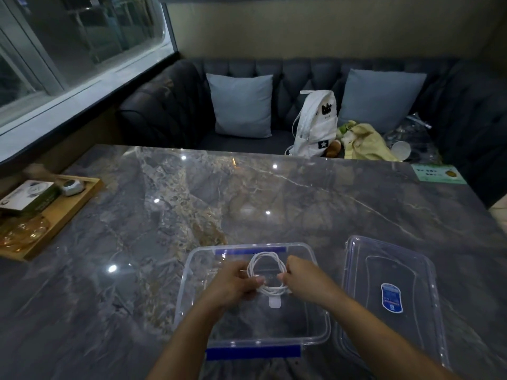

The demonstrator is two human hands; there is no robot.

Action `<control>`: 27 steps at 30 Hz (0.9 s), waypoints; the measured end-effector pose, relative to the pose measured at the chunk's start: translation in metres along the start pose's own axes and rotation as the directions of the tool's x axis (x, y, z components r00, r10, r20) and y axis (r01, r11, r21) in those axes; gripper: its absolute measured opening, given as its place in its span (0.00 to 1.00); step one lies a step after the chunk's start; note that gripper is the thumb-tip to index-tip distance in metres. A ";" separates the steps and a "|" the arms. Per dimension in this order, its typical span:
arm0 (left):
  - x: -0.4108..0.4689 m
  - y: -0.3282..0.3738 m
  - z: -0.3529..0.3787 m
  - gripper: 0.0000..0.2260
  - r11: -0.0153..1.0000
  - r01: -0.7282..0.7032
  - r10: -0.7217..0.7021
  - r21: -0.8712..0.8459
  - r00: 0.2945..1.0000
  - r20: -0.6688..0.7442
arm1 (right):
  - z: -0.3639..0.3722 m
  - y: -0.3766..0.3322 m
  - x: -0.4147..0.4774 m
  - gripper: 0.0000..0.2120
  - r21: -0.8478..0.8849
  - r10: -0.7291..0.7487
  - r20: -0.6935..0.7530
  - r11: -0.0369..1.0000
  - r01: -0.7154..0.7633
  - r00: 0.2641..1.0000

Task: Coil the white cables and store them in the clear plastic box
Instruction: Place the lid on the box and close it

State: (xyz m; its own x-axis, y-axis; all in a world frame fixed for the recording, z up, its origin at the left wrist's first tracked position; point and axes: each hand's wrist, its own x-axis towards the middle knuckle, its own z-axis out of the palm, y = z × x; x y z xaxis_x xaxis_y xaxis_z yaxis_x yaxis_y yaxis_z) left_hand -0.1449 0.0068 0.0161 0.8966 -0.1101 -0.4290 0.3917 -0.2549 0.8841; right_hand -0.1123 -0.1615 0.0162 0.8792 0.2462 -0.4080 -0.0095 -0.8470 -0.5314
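— Two hands are working one cable: we are pinching the white cable [265, 272] on both sides, left hand [233, 282] closed on the left of the loop, right hand [304, 278] closed on the right.

— Where are we holding it?

— Over the open clear box [319, 335] on the worktop [192, 204], with the lid [392, 294] lying just beside it, to the right.

— So which step are we doing?

— Probably finishing the coil. Next we are likely lowering it in flat, without letting the loops spring apart.
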 end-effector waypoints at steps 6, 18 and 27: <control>0.013 -0.021 0.016 0.12 0.990 0.059 -0.030 0.126 0.975 -0.219 | 0.020 0.002 0.015 0.08 -0.164 0.019 -0.041 0.986 -0.026 0.999; 0.030 -0.039 0.030 0.12 0.809 0.021 0.149 0.588 0.960 -0.239 | 0.036 0.009 0.022 0.10 -0.285 0.021 -0.020 0.958 -0.026 1.000; 0.026 -0.031 0.027 0.13 0.664 0.004 0.189 0.748 0.967 -0.173 | 0.029 0.004 0.016 0.12 -0.271 -0.031 0.021 0.962 0.036 0.999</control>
State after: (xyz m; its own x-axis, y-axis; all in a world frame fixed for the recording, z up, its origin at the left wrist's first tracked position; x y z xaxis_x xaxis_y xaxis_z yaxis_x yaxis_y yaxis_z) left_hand -0.1390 -0.0141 -0.0272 0.9763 0.0116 -0.2160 0.1093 -0.8882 0.4462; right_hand -0.1122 -0.1478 -0.0136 0.8687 0.2826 -0.4068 0.1519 -0.9337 -0.3243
